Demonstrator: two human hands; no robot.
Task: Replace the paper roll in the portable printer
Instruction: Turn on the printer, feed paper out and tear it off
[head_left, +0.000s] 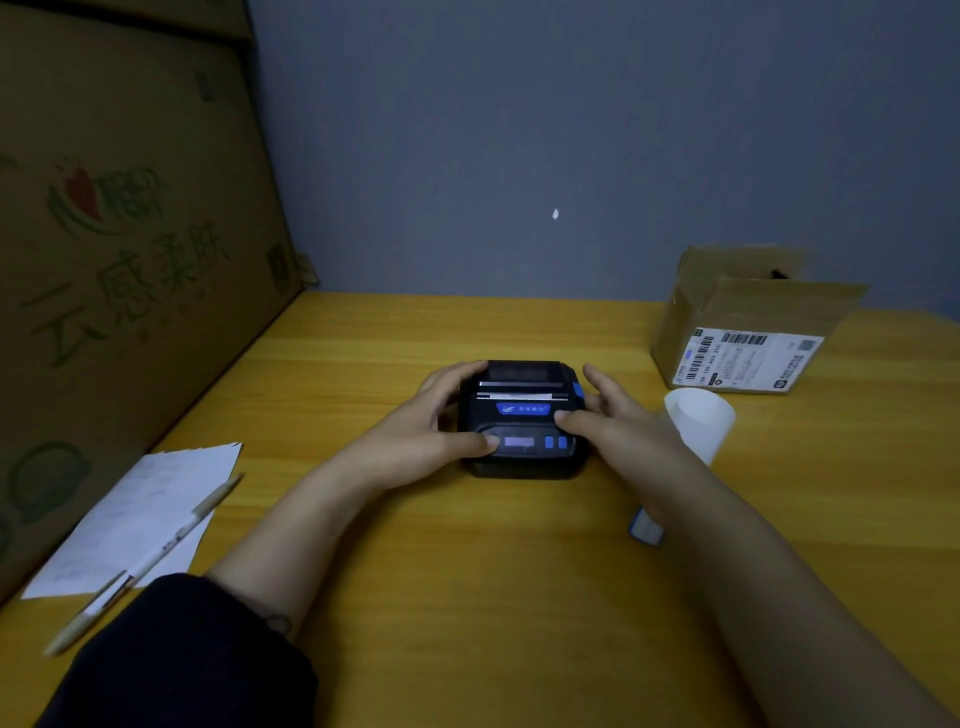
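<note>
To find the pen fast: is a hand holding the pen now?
No, the pen lies on the sheet of paper; left hand and right hand touch the printer.

We look down on a yellow wood-grain worktop (467, 571) that runs back to a plain grey-blue painted wall (571, 130). We see one small white fleck (555, 213) on that wall. The light is dim. A tall brown printed cardboard carton (130, 234) stands along the worktop's left edge.

Two bare forearms (727, 545), left hand (431, 423), right hand (613, 418), dark sleeve (182, 660) bunched at the left elbow
</note>
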